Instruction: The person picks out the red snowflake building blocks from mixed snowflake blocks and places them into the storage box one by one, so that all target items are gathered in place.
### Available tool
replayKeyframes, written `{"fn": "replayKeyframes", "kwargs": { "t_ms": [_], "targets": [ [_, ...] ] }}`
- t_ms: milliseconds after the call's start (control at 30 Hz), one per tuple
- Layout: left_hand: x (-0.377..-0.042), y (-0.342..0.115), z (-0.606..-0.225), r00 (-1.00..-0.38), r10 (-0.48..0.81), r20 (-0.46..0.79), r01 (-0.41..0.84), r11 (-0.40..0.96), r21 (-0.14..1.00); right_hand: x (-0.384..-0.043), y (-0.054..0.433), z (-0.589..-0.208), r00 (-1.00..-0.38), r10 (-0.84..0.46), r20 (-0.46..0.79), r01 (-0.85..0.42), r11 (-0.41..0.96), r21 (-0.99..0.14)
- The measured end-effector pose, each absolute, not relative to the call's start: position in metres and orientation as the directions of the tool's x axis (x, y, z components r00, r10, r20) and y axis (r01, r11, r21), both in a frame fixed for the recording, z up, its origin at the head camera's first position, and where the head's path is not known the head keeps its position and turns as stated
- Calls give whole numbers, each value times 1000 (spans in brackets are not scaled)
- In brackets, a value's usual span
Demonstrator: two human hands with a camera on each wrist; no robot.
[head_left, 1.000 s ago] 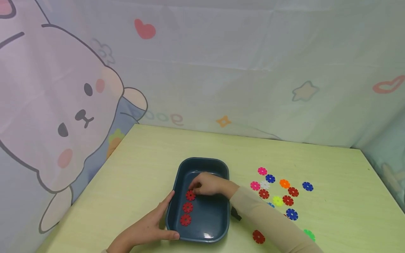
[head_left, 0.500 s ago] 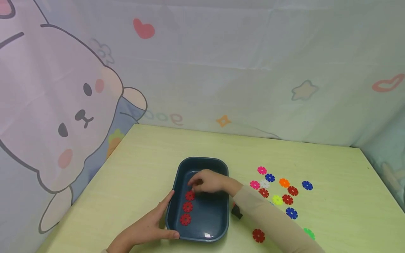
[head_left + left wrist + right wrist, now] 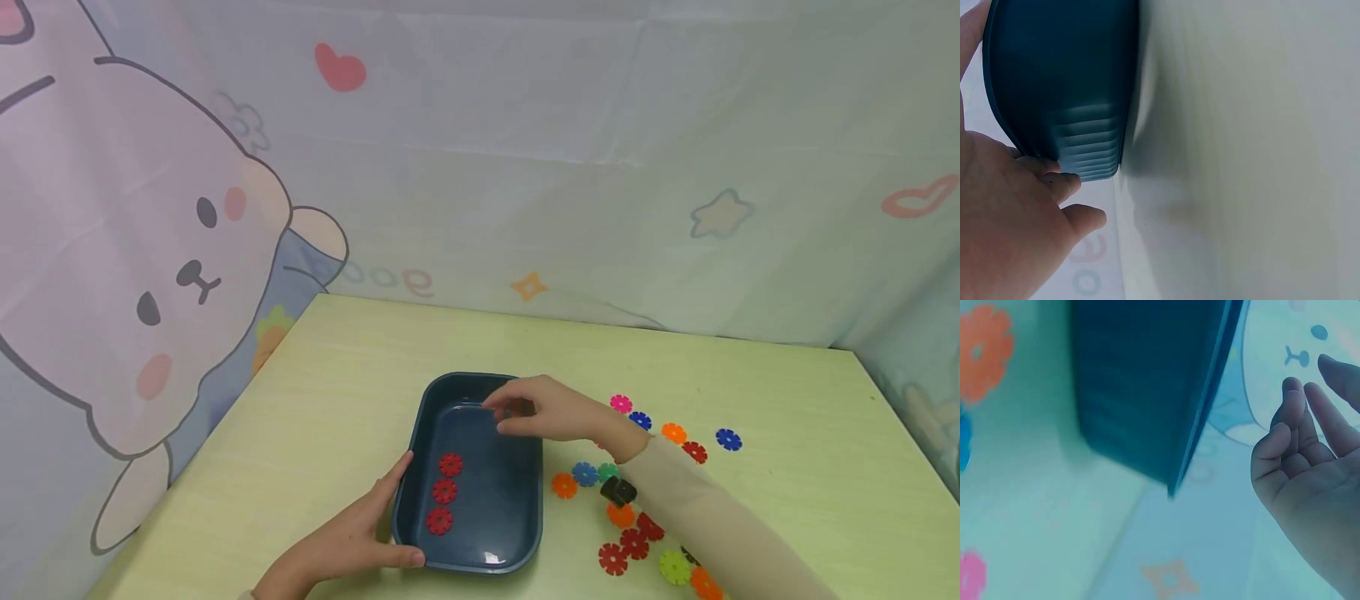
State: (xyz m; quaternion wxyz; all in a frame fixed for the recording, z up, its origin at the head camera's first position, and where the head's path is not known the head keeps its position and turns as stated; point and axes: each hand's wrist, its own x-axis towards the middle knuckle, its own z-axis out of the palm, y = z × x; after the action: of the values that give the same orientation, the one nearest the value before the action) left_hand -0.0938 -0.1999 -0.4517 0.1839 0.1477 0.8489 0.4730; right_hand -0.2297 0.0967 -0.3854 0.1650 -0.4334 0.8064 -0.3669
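Note:
A dark blue rectangular tray (image 3: 491, 508) stands on the table, with three red notched plastic discs (image 3: 445, 491) in a column along its left side. My left hand (image 3: 352, 537) holds the tray's near left corner, thumb at the near side and fingers along the left side. In the left wrist view the fingertips of that hand (image 3: 1016, 219) bend against the tray's outer wall (image 3: 1066, 69). My right hand (image 3: 558, 410) hovers over the tray's far right rim with nothing in it. The right wrist view shows this hand (image 3: 1316, 462) with fingers loosely bent, thumb apart.
Several loose notched discs lie right of the tray, among them an orange disc (image 3: 565, 486), a light blue disc (image 3: 585, 474), a dark red disc (image 3: 613, 559) and a yellow-green disc (image 3: 675, 567). My right sleeve (image 3: 712, 508) hides some. A printed curtain (image 3: 487, 167) hangs behind the table (image 3: 360, 358).
My right hand has let go of the farthest red disc in the column and moved up and right to the tray's rim, uncovering more discs on the table. The left hand stays put.

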Motion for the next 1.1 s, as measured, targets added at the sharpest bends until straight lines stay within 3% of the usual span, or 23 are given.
{"fn": "replayKeyframes", "kwargs": {
  "t_ms": [267, 667, 1100],
  "targets": [
    [-93, -201, -453, -889, 424, -175, 73, 507, 859, -219, 140, -378, -617, -781, 98, -612, 399, -683],
    [-92, -200, -448, -886, 430, -177, 79, 514, 854, -210, 189, -397, -714, -693, 99, -570, 493, -657],
    [-91, -200, -448, -890, 421, -175, 76, 516, 853, -204, 226, -431, -799, -602, 1, -447, 592, -670]
  ]
}}
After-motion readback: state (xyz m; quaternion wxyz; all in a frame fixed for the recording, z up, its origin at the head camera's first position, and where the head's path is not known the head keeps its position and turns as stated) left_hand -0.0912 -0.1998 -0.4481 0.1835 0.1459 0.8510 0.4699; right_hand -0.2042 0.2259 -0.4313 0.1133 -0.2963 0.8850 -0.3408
